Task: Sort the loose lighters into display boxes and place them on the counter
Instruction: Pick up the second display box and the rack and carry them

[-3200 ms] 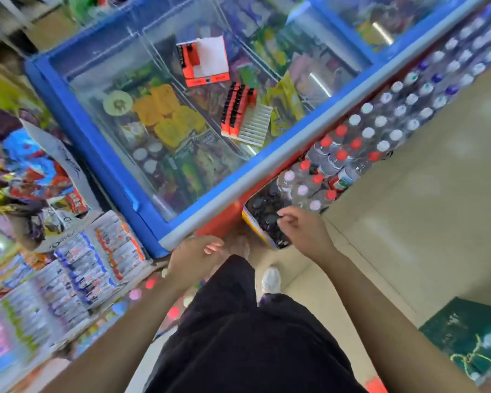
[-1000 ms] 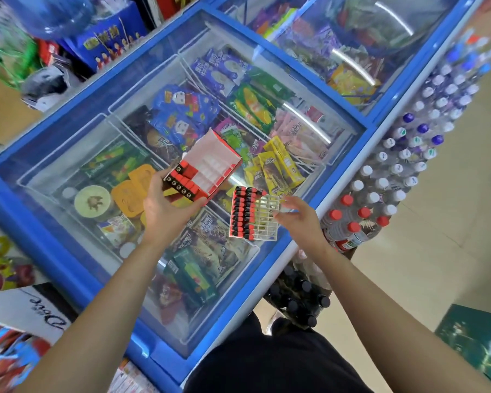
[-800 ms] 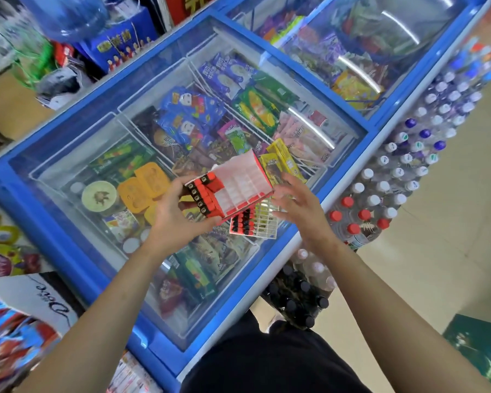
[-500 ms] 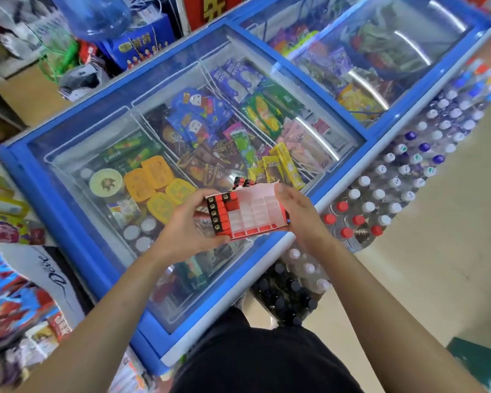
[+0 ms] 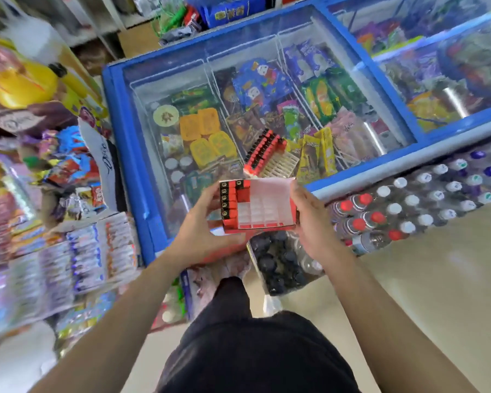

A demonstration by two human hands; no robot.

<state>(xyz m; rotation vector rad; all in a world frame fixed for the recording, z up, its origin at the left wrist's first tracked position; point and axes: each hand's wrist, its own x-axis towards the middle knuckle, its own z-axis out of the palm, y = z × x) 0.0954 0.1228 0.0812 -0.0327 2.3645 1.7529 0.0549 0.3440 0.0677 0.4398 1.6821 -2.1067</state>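
Head view, frame centre: your left hand and right hand each grip an end of the red cardboard box, fingers curled round its walls. Lighters fill barely two columns of its white plastic grid. The other cells look empty. Above it, a roughly half-filled ribbed white tray lies on the freezer, on its glass lid. By my judgement, sorting is far from finished.

Bright, even shop light. White glare streaks the freezer lid near its right edge. Packets at the left are smeared with blur, and straight edges bow toward the corners.
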